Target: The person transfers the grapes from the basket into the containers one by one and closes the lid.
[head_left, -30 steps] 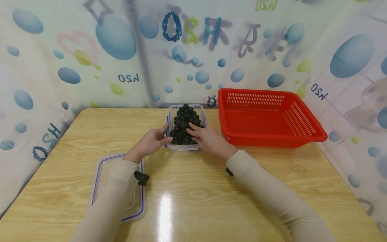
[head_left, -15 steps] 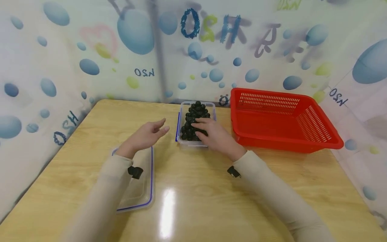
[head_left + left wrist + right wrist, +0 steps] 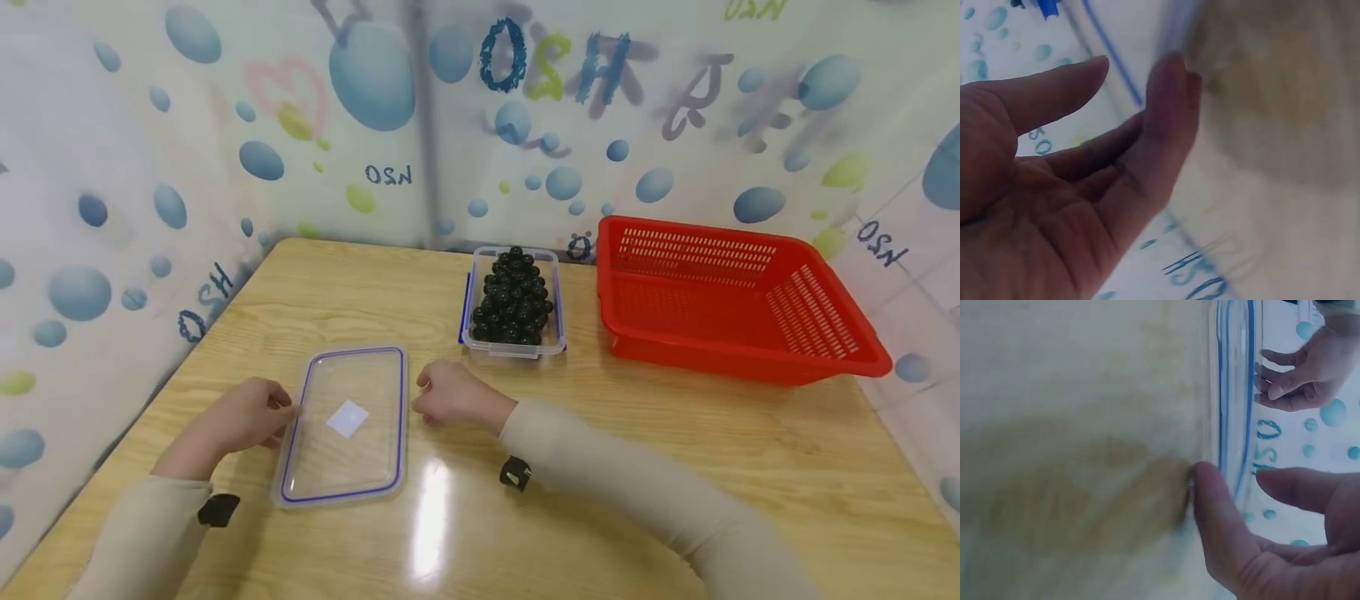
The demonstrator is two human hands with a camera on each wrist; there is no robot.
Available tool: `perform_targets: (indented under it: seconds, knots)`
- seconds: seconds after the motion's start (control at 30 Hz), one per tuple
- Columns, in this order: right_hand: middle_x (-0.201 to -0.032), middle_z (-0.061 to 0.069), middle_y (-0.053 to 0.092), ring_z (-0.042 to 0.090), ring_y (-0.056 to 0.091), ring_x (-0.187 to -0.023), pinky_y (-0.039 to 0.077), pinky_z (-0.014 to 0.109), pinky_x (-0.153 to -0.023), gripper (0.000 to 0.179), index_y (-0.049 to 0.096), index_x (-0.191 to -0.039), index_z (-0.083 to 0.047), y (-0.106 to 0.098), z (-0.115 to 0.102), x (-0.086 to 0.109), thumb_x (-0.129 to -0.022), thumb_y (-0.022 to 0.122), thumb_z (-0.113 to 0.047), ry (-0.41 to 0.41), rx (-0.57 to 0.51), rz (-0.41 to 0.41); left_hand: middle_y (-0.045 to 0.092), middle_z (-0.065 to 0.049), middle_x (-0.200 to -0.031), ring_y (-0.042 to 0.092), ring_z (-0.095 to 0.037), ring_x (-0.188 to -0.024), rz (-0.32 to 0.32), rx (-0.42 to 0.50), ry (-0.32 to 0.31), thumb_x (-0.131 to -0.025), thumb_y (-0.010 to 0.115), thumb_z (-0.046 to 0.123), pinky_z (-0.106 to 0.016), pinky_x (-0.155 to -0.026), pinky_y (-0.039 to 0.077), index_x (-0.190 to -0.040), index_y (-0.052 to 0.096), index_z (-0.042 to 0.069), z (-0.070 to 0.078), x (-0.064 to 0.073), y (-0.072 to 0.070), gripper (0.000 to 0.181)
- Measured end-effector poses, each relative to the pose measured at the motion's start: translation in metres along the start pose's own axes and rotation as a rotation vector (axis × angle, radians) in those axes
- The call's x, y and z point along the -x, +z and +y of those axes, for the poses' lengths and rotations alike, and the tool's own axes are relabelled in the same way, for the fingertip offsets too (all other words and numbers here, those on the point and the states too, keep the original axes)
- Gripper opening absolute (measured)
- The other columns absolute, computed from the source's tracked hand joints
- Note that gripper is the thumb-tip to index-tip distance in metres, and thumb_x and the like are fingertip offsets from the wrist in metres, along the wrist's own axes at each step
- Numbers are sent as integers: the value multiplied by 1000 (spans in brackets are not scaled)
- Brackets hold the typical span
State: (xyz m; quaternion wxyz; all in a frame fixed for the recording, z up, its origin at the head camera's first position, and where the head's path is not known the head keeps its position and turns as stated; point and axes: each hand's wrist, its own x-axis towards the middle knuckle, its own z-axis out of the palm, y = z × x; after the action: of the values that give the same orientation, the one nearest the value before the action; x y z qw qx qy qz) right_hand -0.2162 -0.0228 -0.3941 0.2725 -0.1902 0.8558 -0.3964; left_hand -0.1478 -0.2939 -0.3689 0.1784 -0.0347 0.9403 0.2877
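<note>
Fingers of left hand [image 3: 236, 421] and right hand [image 3: 457, 396] parted, clamped on nothing; clear rectangular blue-trimmed plastic lid [image 3: 341, 454] flat between them on pale wooden worktop [image 3: 637, 517]. Shallow pinch might let thin lid slip.

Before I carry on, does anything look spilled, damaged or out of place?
Nothing stands out. The dark round pieces are heaped in the clear box, none visibly spilled on the table; the lid lies there too, with no damage visible.
</note>
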Motion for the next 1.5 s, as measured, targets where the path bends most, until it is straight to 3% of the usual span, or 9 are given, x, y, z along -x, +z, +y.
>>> perform_targets:
  seconds: [0.2, 0.4, 0.5, 0.63, 0.87, 1.0, 1.1, 1.33, 1.5]
  knots:
    - [-74, 14, 65, 21, 67, -58, 58, 27, -56, 29, 56, -116, 14, 13, 0, -9, -88, 63, 9, 75, -247, 23, 65, -19, -91, 67, -23, -71, 5, 210, -21, -99, 52, 0, -37, -62, 59, -114, 52, -22, -13, -2, 18, 27]
    - [-77, 14, 65, 22, 66, -58, 59, 30, -57, 24, 56, -112, 12, -2, -6, -1, -89, 62, 11, 33, -403, 93, 66, -19, -95, 66, -24, -79, 93, 281, 67, -101, 49, 2, -34, -65, 59, -119, 53, -20, 0, 3, 4, 29]
    - [-89, 17, 64, 24, 66, -67, 59, 31, -62, 30, 53, -121, 14, -29, -18, 9, -91, 60, 11, -17, -479, 131, 66, -23, -103, 67, -25, -83, 177, 260, 135, -103, 50, 9, -32, -68, 59, -123, 56, -16, 20, 1, -12, 33]
    - [-102, 20, 64, 27, 67, -78, 59, 33, -70, 34, 52, -128, 10, -83, -22, 25, -95, 58, 6, -50, -486, 198, 65, -23, -113, 66, -26, -88, 253, 267, 191, -104, 51, 22, -32, -75, 57, -129, 57, -10, 66, -21, -28, 41]
    - [-110, 16, 64, 28, 66, -89, 58, 33, -78, 35, 56, -132, 1, -167, 2, 41, -99, 60, -10, 57, -357, 371, 61, -21, -122, 60, -30, -102, 164, 435, 295, -100, 49, 9, -42, -92, 48, -137, 54, -4, 147, -86, -15, 39]
    - [-114, 14, 62, 29, 64, -97, 56, 34, -83, 36, 59, -133, -2, -200, 17, 47, -99, 61, -14, 158, -314, 428, 61, -19, -124, 61, -31, -107, 111, 572, 273, -98, 52, 4, -42, -98, 47, -133, 57, -6, 177, -114, -1, 37]
    - [-115, 15, 63, 30, 63, -98, 56, 34, -84, 34, 61, -130, -1, -211, 25, 45, -99, 61, -13, 194, -323, 436, 60, -20, -125, 61, -30, -107, 111, 641, 222, -97, 56, 4, -39, -96, 49, -129, 59, -9, 189, -125, 2, 34]
    - [-114, 17, 65, 30, 67, -94, 56, 34, -84, 31, 63, -127, 0, -215, 41, 32, -98, 60, -11, 243, -321, 426, 60, -16, -123, 59, -28, -103, 145, 722, 104, -93, 59, 0, -38, -95, 50, -121, 64, -8, 197, -139, 7, 29]
    - [-113, 17, 66, 30, 68, -93, 56, 35, -83, 30, 64, -125, -1, -212, 50, 27, -97, 62, -9, 257, -320, 414, 59, -16, -126, 58, -27, -103, 117, 721, 66, -94, 58, -1, -37, -94, 51, -123, 63, -6, 193, -143, 13, 31]
